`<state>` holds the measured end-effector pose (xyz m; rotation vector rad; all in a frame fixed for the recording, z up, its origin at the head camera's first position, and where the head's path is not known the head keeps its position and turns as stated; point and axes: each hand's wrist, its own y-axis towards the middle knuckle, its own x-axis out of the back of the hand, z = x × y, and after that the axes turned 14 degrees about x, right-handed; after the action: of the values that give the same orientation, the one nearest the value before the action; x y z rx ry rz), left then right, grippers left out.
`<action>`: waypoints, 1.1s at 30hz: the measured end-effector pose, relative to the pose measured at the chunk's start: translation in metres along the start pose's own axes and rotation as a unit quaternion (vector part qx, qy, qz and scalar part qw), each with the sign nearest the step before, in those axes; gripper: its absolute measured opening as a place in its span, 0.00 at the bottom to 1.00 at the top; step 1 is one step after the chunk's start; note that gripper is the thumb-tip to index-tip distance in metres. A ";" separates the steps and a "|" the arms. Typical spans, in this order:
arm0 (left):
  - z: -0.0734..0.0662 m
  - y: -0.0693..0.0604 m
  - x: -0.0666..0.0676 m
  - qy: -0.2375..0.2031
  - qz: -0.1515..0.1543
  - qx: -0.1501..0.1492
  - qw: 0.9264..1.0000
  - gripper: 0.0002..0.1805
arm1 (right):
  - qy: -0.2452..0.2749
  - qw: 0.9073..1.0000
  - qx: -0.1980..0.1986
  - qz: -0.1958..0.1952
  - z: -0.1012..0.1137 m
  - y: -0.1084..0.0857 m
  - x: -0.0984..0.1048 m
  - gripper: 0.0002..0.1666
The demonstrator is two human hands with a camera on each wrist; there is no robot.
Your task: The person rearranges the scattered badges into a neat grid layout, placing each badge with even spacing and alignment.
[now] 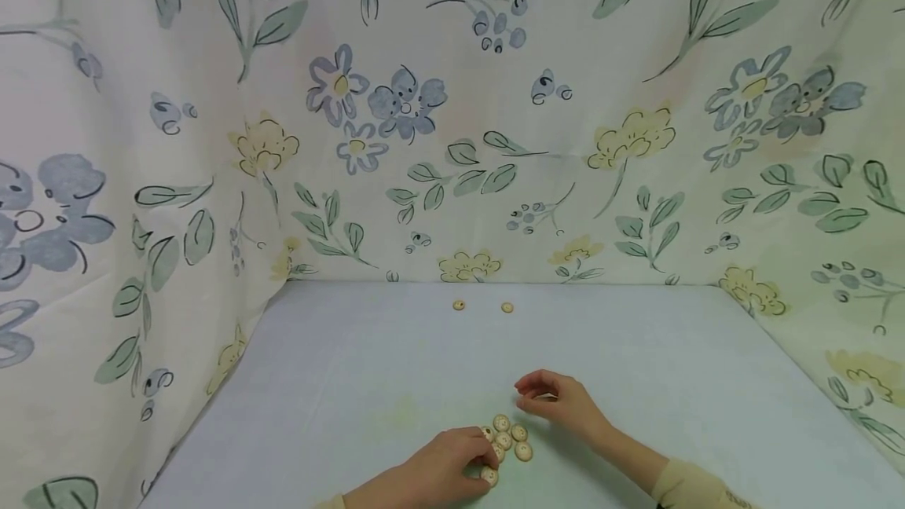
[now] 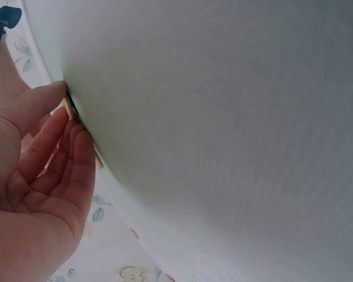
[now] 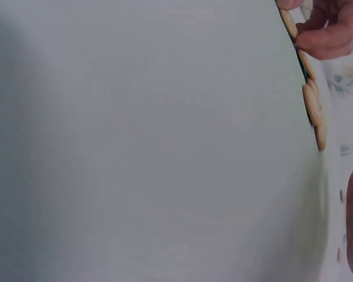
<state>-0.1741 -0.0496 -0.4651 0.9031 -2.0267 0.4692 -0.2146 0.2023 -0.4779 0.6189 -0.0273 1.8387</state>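
Observation:
Several small, round wooden discs with dark marks lie in a close cluster (image 1: pixel 503 441) at the front of the white table. My left hand (image 1: pixel 445 468) is at the cluster's near left side. Its thumb and fingertips pinch the edge of one wooden disc (image 1: pixel 489 477); in the left wrist view that disc (image 2: pixel 69 108) shows edge-on between thumb and finger. Part of the cluster is hidden behind the left fingers. Beyond the cluster's right side, my right hand (image 1: pixel 562 403) hovers with loosely bent fingers and nothing in them. The right wrist view catches some discs (image 3: pixel 312 104) from the side.
Two more wooden discs, one on the left (image 1: pixel 459 305) and one on the right (image 1: pixel 507 308), lie apart near the table's far edge. Floral curtains (image 1: pixel 481 218) enclose the white tabletop (image 1: pixel 636 344) at the back and both sides.

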 end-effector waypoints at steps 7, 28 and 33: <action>-0.001 0.000 0.001 -0.001 0.007 0.005 1.000 0.06 | 0.016 0.999 0.032 0.024 0.008 -0.012 -0.005 0.16; -0.002 -0.001 0.002 -0.005 -0.002 -0.008 1.000 0.06 | 0.001 0.997 0.066 0.049 0.008 -0.032 -0.009 0.11; -0.001 -0.001 0.001 -0.003 -0.008 -0.013 1.000 0.06 | -0.003 0.996 0.078 0.052 0.006 -0.034 -0.010 0.11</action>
<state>-0.1731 -0.0497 -0.4636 0.9053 -2.0261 0.4315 -0.1799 0.2038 -0.4868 0.7444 0.0829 1.9531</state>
